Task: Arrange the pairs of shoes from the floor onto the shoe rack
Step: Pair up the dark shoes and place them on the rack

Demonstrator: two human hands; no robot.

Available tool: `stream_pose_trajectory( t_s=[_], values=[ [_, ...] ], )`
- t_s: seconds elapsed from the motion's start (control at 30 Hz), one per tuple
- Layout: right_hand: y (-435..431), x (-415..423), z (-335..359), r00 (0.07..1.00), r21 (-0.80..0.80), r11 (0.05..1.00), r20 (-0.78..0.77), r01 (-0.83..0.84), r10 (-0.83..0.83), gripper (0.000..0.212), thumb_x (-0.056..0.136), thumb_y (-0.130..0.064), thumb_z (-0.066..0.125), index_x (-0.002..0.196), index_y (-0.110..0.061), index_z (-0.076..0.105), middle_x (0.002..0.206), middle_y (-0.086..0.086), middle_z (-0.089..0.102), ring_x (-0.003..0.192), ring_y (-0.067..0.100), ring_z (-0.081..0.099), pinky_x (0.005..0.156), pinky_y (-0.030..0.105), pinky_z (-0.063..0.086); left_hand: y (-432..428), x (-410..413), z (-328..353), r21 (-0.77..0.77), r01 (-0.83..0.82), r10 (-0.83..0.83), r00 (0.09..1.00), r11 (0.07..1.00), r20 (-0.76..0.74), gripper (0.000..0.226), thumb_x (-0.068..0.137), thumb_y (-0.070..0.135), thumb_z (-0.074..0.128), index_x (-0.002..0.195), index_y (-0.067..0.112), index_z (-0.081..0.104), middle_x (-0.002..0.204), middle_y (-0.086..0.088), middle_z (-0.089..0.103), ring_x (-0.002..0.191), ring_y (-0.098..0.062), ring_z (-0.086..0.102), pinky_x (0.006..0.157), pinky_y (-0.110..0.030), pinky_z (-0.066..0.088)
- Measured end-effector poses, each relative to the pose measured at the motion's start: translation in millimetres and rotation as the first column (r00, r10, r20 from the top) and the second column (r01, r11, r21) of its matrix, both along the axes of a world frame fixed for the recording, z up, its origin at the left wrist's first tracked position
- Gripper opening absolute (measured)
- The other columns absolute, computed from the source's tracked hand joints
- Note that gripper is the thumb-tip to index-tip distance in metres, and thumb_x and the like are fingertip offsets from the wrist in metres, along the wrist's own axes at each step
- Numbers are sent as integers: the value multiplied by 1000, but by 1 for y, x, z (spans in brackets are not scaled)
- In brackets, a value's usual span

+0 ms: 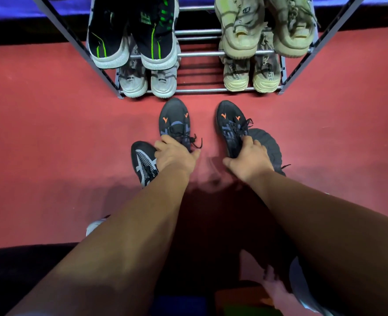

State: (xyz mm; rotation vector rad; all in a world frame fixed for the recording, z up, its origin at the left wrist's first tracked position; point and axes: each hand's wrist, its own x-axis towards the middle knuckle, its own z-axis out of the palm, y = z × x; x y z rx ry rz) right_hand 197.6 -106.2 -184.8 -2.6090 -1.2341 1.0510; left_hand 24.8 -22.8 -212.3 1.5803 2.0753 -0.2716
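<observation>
Black shoes gripped: left hand, right hand.

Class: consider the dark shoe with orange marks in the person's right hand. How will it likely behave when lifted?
The dark shoe probably feels light: its upper looks like thin mesh. Held at the collar by the right hand, its toe may dip. Its loose laces will likely dangle.

A blue cloth runs along the far edge, with a black band just below it.
</observation>
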Motion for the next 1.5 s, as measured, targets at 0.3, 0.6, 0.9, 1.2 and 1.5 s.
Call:
stream_pose_trajectory(
  t_s=[0.3, 0.6, 0.9, 1.2, 1.5],
  values=[
    [13, -15, 18, 998, -100, 995, 59, -13, 19, 77, 83, -48, 76, 142, -11, 42, 144, 15, 47, 135, 44, 43, 108, 53, 43, 7, -12, 23, -81, -73, 84, 986, 994, 142, 110, 75, 51, 85, 152, 1, 25, 153, -17, 35, 138, -38, 44, 111, -45, 44],
    [43, -24, 96, 998, -107, 993, 42, 53, -49, 71, 60, -38, 67, 128, -18, 58, 120, 12, 69, 116, 39, 67, 99, 44, 57, 22, -34, 135, -213, -124, 203, 893, 969, 402, 47, 72, 36, 76, 112, 11, 74, 102, -8, 74, 91, -29, 71, 82, -34, 58],
    [62, -45, 271, 975, -87, 977, 89, -195, 203, 18, 81, -26, 77, 79, -10, 68, 55, 3, 60, 57, 23, 62, 56, 25, 49, 32, -74, 290, -18, 149, -138, 946, 989, 292, 21, 74, 30, 77, 84, 16, 67, 85, -4, 67, 67, -18, 60, 56, -24, 42],
    [62, -49, 415, 929, 263, 895, 196, -359, 315, 44, 79, -53, 72, 81, -10, 67, 87, 13, 68, 80, 28, 63, 59, 31, 42, 35, -119, 445, 39, 241, -244, 946, 970, 213, 41, 51, 39, 74, 83, 13, 76, 89, -11, 77, 70, -27, 67, 67, -33, 51],
    [51, -88, 484, 972, 643, 731, 126, -230, 196, 32, 69, -47, 75, 69, -17, 63, 65, -1, 63, 66, 18, 61, 54, 31, 41, 13, -152, 518, 326, 63, -166, 939, 943, 301, 20, 74, 31, 66, 63, 15, 66, 46, 2, 57, 37, -18, 49, 46, -20, 37]
  ],
)
